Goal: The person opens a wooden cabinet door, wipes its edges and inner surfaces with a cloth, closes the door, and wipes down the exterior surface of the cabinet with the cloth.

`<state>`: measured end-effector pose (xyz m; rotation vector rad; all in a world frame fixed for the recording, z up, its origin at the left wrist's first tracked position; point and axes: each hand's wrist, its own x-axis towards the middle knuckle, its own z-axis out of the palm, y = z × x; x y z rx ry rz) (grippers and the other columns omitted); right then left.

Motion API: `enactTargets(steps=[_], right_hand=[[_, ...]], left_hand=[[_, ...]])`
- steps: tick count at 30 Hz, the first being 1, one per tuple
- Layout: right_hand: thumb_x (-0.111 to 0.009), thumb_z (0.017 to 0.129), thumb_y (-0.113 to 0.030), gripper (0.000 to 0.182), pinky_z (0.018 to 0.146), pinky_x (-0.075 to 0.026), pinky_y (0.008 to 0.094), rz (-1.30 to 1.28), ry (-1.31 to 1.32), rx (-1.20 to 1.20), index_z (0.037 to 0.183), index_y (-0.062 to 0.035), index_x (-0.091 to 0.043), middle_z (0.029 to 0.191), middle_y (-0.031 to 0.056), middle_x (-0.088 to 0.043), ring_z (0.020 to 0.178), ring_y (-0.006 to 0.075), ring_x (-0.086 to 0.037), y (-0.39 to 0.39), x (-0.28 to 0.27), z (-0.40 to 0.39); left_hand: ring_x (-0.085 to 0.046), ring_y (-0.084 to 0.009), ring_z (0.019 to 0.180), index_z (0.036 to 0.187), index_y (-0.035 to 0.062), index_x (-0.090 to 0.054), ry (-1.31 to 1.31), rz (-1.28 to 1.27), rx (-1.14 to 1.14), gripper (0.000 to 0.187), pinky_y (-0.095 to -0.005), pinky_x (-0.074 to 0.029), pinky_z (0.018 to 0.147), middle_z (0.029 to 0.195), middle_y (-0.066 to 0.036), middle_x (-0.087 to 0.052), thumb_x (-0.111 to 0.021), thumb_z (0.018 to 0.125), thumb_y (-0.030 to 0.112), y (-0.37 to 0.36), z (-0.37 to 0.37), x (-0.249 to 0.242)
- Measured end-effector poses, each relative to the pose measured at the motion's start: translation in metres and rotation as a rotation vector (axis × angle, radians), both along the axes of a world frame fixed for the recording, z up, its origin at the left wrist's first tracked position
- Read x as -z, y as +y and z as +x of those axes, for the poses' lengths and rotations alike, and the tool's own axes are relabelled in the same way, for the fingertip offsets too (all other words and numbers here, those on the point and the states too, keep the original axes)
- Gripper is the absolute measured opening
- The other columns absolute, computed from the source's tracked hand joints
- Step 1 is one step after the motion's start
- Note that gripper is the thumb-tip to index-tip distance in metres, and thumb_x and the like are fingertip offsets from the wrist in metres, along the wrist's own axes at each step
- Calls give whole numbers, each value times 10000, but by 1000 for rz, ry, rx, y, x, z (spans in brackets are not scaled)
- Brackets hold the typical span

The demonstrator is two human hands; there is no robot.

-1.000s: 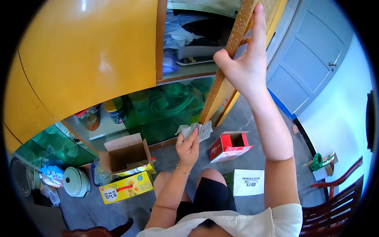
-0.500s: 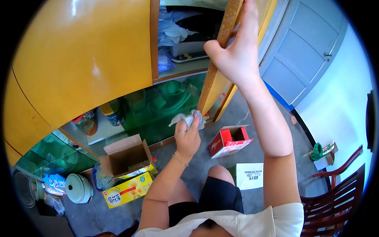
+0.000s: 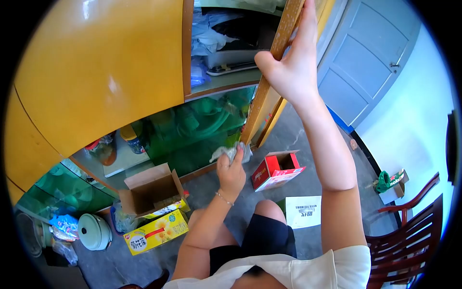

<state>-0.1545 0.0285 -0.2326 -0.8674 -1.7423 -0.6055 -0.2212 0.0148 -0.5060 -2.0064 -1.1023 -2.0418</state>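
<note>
My left hand [image 3: 231, 176] pinches a crumpled grey-white cloth [image 3: 224, 153] against the bottom end of an open wooden cabinet door [image 3: 260, 104]. A bracelet circles that wrist. Higher up, my right hand [image 3: 294, 77] grips the same door by its edge, thumb on the near side; its other fingers reach up along the far side and are partly hidden. Behind the door, the open cabinet shelf [image 3: 226, 79] holds bags and dark items. Below it is a green glass panel [image 3: 192, 130].
On the floor stand an open brown carton [image 3: 153, 193], a yellow box [image 3: 158, 232], a red box [image 3: 275, 172] and a white box [image 3: 303, 212]. A lidded pot [image 3: 95, 231] is at left. To the right are a wooden chair [image 3: 409, 241] and a grey door [image 3: 368, 62].
My left hand and the cloth sit slightly lower and further right, at the door's bottom end. My right hand keeps its hold on the door. The whole view has shifted a little.
</note>
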Motion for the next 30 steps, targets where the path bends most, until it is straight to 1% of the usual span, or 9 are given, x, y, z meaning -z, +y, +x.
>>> enactTargets(steps=[5, 6, 9, 13, 14, 18, 21, 27, 30], right_hand=[[-544, 552, -69, 906, 1039, -133, 356, -16, 27, -56, 1300, 84, -56, 1319, 278, -155, 1259, 373, -145, -11, 1, 3], [-540, 553, -66, 902, 1039, -132, 354, 5, 3, -35, 1300, 85, -56, 1321, 276, -155, 1260, 369, -146, -8, -2, 8], [-527, 556, -55, 892, 1038, -131, 348, 35, -40, -4, 1300, 86, -56, 1326, 270, -152, 1262, 361, -148, 0, 1, 23], [-516, 557, -39, 884, 1034, -133, 339, 41, -6, -121, 1300, 88, -55, 1330, 265, -149, 1265, 351, -147, -3, 2, 20], [-515, 557, -36, 883, 1034, -133, 337, 39, 14, -163, 1301, 88, -55, 1331, 264, -148, 1266, 348, -147, -4, 3, 18], [-514, 553, -32, 886, 1031, -136, 331, 111, -45, -130, 1300, 93, -55, 1327, 260, -158, 1267, 341, -147, 9, 6, 27], [-505, 550, -22, 882, 1030, -136, 325, 113, -46, -123, 1299, 96, -55, 1326, 255, -165, 1266, 334, -151, 6, 9, 29], [-490, 546, -17, 880, 1029, -131, 327, 94, -5, -213, 1299, 98, -51, 1325, 245, -168, 1262, 326, -155, 2, 12, 37], [-488, 548, -20, 877, 1029, -132, 332, 76, 10, -261, 1300, 97, -51, 1325, 242, -166, 1260, 325, -156, -2, 6, 42]], left_hand=[[-502, -294, 704, 955, 3, -601, 41, -24, 60, 287, -360, -412, 643, 798, -155, -529, -531, 683, -59, 1, 6, -11], [-511, -296, 726, 962, -2, -601, 56, -189, 66, 266, -355, -416, 678, 814, -159, -537, -525, 711, -49, -4, 9, -7], [-525, -287, 798, 949, -39, -597, -345, -273, 67, 211, -353, -420, 750, 860, -174, -565, -525, 750, -35, -16, 16, 17], [-540, -206, 847, 1015, -41, -575, -340, -218, 95, 243, -268, -420, 761, 945, -150, -567, -534, 777, -12, -24, -1, 9], [-541, -250, 816, 970, -45, -586, -415, -208, 163, 246, -291, -426, 732, 918, -155, -566, -579, 725, -42, -24, 1, -5], [-537, -184, 849, 959, -24, -595, -567, -279, 534, 293, -260, -429, 740, 918, -129, -569, -665, 675, -20, -4, 3, -7], [-542, -165, 833, 918, -36, -605, -550, -399, 681, 269, -251, -435, 726, 893, -123, -581, -688, 664, -2, 13, -3, -9], [-557, -148, 778, 847, -37, -629, -468, -432, 754, 236, -256, -444, 714, 867, -107, -600, -711, 628, -6, 8, -5, -78], [-560, -151, 797, 843, -51, -630, -491, -583, 724, 230, -264, -437, 749, 844, -114, -601, -705, 627, -20, 2, 2, -44]])
